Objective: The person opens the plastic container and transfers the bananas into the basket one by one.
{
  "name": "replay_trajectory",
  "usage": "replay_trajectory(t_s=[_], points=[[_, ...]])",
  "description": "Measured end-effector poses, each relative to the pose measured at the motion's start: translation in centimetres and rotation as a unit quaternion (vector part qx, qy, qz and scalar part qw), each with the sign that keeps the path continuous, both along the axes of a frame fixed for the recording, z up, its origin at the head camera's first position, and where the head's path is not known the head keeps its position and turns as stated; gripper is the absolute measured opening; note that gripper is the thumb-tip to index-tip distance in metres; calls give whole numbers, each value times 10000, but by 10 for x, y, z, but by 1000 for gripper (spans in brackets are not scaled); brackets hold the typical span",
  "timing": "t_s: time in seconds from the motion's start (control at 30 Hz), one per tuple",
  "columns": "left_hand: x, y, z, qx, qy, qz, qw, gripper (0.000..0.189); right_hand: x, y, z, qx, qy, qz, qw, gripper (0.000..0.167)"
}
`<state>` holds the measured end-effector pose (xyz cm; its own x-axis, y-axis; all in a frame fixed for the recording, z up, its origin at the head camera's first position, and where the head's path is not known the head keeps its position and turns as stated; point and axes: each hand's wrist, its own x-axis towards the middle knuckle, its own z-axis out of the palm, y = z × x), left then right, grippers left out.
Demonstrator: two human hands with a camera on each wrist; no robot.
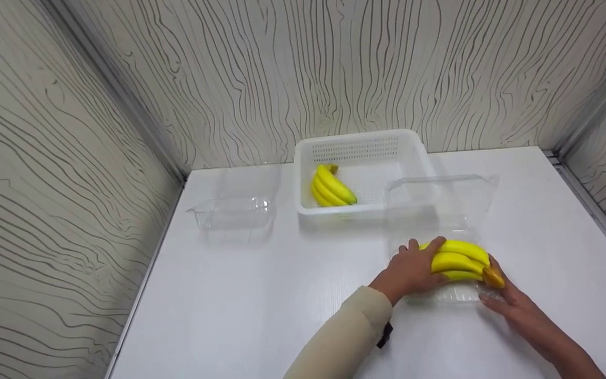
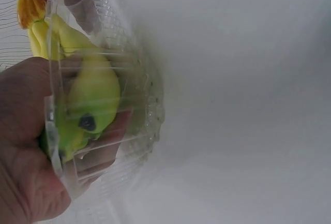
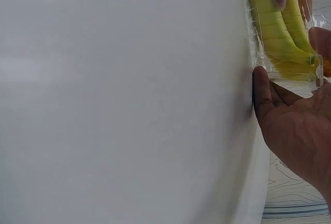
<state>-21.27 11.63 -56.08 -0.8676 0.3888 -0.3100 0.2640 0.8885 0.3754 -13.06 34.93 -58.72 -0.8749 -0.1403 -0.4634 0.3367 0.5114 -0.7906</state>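
Observation:
A bunch of yellow bananas point(image 1: 455, 261) lies in a clear plastic clamshell container point(image 1: 442, 298) at the right of the table, its lid raised at the back. My left hand point(image 1: 414, 268) grips the bunch at the tip end, fingers over the top and down inside the container. Through the clear wall the left wrist view shows the greenish banana tips point(image 2: 95, 105) beside those fingers. At the container's right end my right hand point(image 1: 508, 300) holds the corner, close to the brown stem point(image 1: 493, 277). In the right wrist view, its fingertips point(image 3: 261, 76) touch the end wall.
A white plastic basket point(image 1: 361, 209) stands at the back against the patterned wall, with another banana bunch point(image 1: 331, 187) in its left side. A second clear container point(image 1: 234, 216) sits open on the left of the white table point(image 1: 219, 310). Walls enclose the table's back and sides.

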Motion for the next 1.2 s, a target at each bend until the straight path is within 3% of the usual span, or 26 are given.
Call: replay_trajectory(t_s=[0.27,0.5,0.67,1.2], points=[[1,-2,0,43,-52,5,10000,80,1,-2,-1,36,199,11,9998,98],[0,-4,3,189,1,-96,9998,79,2,-2,-1,-296,304,-63,9991,99],[-1,-4,2,248,-127,64,9996,81,3,-4,-2,-328,383,-51,9987,100],[1,-4,3,325,-14,104,9994,80,1,-3,1,-92,174,-39,9998,99]])
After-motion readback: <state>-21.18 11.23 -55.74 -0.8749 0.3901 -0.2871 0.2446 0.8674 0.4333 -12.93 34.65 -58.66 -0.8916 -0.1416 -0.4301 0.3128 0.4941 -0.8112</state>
